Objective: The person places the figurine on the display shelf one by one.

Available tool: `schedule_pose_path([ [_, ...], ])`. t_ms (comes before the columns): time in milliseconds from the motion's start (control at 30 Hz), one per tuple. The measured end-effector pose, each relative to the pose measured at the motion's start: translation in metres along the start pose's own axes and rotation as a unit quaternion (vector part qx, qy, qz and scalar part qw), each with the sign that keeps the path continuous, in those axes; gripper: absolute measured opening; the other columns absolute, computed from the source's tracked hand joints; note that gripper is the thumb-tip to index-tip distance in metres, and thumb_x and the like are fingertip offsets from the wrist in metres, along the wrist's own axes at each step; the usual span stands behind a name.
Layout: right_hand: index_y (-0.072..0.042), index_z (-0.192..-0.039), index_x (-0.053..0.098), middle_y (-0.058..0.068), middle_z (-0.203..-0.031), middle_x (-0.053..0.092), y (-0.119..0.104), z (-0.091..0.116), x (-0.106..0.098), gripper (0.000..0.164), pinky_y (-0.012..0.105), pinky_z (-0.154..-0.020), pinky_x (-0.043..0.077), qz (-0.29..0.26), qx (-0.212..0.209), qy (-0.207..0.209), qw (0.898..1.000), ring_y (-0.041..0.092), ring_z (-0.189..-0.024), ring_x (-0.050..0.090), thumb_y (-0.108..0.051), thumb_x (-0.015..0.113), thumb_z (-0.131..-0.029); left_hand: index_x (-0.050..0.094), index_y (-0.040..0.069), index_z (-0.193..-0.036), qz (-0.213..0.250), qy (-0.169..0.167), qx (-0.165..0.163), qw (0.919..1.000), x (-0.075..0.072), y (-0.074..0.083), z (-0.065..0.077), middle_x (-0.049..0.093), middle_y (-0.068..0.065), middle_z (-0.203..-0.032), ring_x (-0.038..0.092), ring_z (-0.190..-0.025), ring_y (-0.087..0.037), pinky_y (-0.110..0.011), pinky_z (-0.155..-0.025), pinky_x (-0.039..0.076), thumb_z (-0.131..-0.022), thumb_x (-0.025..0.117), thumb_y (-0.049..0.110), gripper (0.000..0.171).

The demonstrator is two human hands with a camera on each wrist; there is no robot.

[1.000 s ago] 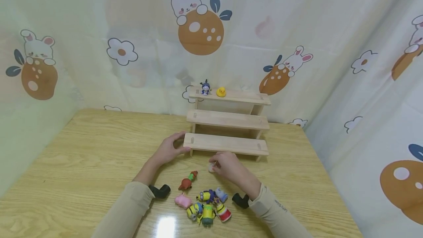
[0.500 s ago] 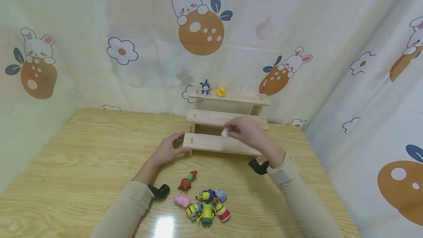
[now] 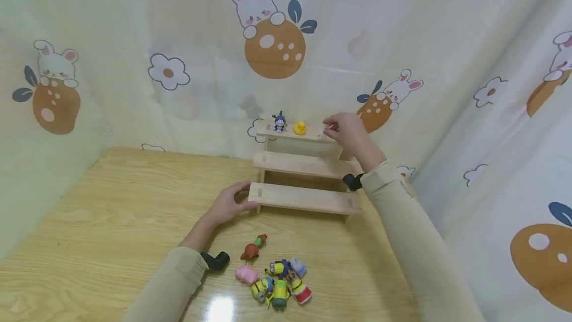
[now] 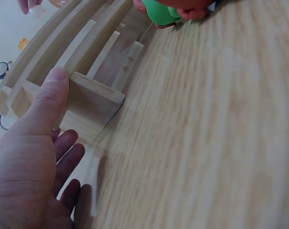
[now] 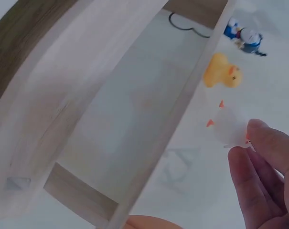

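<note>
My right hand is over the right part of the top tier. Between thumb and fingertips it pinches a small white toy bird with orange feet, pale against the curtain. On the same tier stand a yellow toy duck and a small dark-blue figurine, both left of the hand. My left hand holds the left end of the three-tier wooden display stand. In the left wrist view its thumb lies on the bottom tier's edge; the visible fingers are loosely bent beside the stand's end.
Several toy figures lie on the table in front of the stand: a red and green one, a pink pig, yellow minions and a grey-blue one. A patterned curtain hangs close behind the stand.
My right hand has lifted the white toy bird from the table, past the lower tiers, up to the top tier. My left hand stays at the stand's left end.
</note>
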State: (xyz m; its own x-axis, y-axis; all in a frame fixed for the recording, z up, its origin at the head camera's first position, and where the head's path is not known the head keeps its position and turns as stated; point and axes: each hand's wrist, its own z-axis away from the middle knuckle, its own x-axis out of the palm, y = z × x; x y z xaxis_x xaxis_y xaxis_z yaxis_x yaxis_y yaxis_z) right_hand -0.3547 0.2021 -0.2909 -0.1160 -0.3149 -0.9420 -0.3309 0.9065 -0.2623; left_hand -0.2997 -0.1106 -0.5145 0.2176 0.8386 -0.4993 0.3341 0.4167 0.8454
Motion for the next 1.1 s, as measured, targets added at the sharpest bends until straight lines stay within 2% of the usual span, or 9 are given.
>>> schedule_pose_path([
  [167, -0.002, -0.12, 0.064, 0.016, -0.112, 0.067, 0.004, -0.011, 0.005, 0.033, 0.04, -0.086, 0.055, -0.011, 0.026, -0.007, 1.0, 0.028, -0.099, 0.064, -0.016, 0.065, -0.091, 0.041, 0.004, -0.142, -0.003, 0.0, 0.002, 1.0, 0.0, -0.002, 0.0, 0.051, -0.013, -0.139, 0.041, -0.134, -0.031, -0.048, -0.115, 0.028, -0.079, 0.074, 0.041, 0.081],
  [600, -0.001, -0.12, 0.064, 0.017, -0.111, 0.067, 0.011, -0.023, 0.012, 0.031, 0.04, -0.086, 0.054, -0.006, 0.022, -0.017, 1.0, 0.029, -0.099, 0.065, -0.012, 0.064, -0.091, 0.042, 0.006, -0.142, -0.012, 0.004, -0.007, 0.9999, 0.0, -0.001, 0.001, 0.044, -0.013, -0.146, 0.035, -0.138, -0.032, -0.048, -0.116, 0.026, -0.078, 0.074, 0.045, 0.082],
  [900, 0.0, -0.119, 0.064, 0.018, -0.109, 0.068, 0.011, -0.025, 0.014, 0.031, 0.04, -0.086, 0.054, 0.007, 0.016, -0.015, 1.0, 0.028, -0.099, 0.066, -0.011, 0.065, -0.09, 0.041, 0.006, -0.143, -0.017, 0.003, -0.012, 0.9998, -0.001, 0.0, 0.001, 0.044, -0.013, -0.146, 0.035, -0.139, -0.032, -0.049, -0.115, 0.027, -0.079, 0.074, 0.045, 0.082],
  [1100, -0.001, -0.121, 0.062, 0.018, -0.114, 0.066, 0.012, -0.025, 0.014, 0.033, 0.04, -0.087, 0.054, -0.007, 0.028, -0.026, 0.999, 0.029, -0.101, 0.065, -0.013, 0.064, -0.091, 0.04, 0.006, -0.143, -0.014, 0.001, -0.014, 0.9998, -0.001, 0.001, 0.002, 0.043, -0.013, -0.147, 0.034, -0.139, -0.033, -0.049, -0.115, 0.027, -0.079, 0.073, 0.046, 0.083],
])
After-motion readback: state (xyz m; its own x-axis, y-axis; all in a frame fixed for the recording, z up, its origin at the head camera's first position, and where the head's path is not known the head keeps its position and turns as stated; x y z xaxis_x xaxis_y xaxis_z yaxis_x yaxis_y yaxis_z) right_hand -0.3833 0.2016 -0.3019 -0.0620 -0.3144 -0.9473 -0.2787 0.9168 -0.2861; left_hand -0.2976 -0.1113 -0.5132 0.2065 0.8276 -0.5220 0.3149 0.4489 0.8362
